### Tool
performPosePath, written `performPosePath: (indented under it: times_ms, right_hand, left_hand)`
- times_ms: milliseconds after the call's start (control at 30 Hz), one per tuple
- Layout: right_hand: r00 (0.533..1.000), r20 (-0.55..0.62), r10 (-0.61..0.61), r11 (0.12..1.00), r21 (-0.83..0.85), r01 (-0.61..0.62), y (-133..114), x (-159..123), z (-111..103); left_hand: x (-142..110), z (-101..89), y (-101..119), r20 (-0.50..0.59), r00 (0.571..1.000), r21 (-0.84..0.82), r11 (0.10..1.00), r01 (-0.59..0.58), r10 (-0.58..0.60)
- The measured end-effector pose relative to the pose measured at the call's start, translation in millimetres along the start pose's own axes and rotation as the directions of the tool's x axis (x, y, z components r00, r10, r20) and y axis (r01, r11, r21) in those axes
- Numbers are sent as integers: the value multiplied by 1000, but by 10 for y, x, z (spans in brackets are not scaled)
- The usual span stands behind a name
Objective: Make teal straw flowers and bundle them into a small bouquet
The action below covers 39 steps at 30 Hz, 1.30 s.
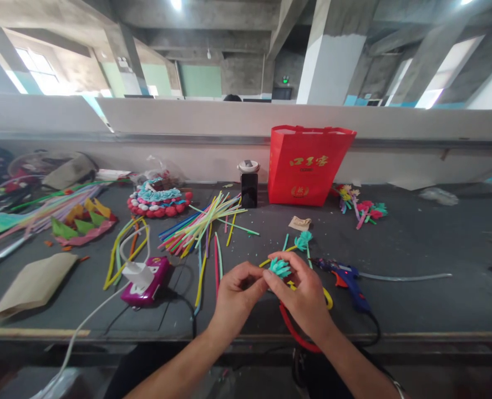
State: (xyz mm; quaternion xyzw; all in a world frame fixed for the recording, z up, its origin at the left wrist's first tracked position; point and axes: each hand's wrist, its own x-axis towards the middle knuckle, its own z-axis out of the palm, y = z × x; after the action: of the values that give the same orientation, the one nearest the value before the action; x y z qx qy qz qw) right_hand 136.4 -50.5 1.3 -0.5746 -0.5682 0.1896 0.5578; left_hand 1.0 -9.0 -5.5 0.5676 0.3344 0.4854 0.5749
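Observation:
Between my two hands is a teal craft flower (279,268) with many narrow petals. My right hand (306,293) is closed around its right side, thumb and fingers on the petals. The thumb and forefinger of my left hand (241,291) are pinched together at its left edge, beside my right thumb. A second teal flower (303,240) lies on the table just beyond. Under and behind my right hand run a yellow stem and a red strip (294,327), partly hidden. A blue hot glue gun (351,282) with a clear glue stick lies to the right.
A bundle of coloured pipe cleaners (206,221) lies left of centre, near a purple power strip (150,282). Behind stand a phone (249,190), a lidded cup (249,165) and a red bag (310,166). Finished-looking flowers (366,211) lie back right; brown paper (33,282) lies left.

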Motion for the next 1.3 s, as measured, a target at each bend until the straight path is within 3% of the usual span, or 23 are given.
performPosePath:
  times_ms: [200,333,467,567,733,867,1033,1200,1300]
  right_hand:
    - [994,-101,-32,997,69,39,15,42,-91]
    - [974,-214,74,994,95,-55,133,107,-201]
    - [967,-208,149,976,189,-110,240,112,-234]
    - [981,-179,76,980,197,-40,222,44,-204]
    - [983,-160,-91,994,52,100,82,-81,-145]
    - [988,-137,-77,997,8,78,45,-99,-96]
    - [986,-140,-90,994,-74,80,44,-45,-53]
    - [959,-103,-264,945,-228,236,46,-15,-53]
    - [921,-71,-383,879,-334,340,74,-31,-52]
  left_hand:
    - [-32,-7,18,7,996,193,977,-94,94]
    - [-43,-38,16,9,993,228,967,-113,114]
    - [-51,-61,53,11,986,287,944,-161,165]
    - [-59,-60,88,8,977,335,920,-205,215]
    - [-62,-48,113,4,952,358,888,-287,306]
    - [-48,-77,57,7,934,367,868,-335,358]
    - [-43,-131,-33,68,938,432,837,-335,340]
    - [-25,-141,-27,79,922,511,779,-364,379]
    - [-1,-152,-24,120,880,565,697,-442,460]
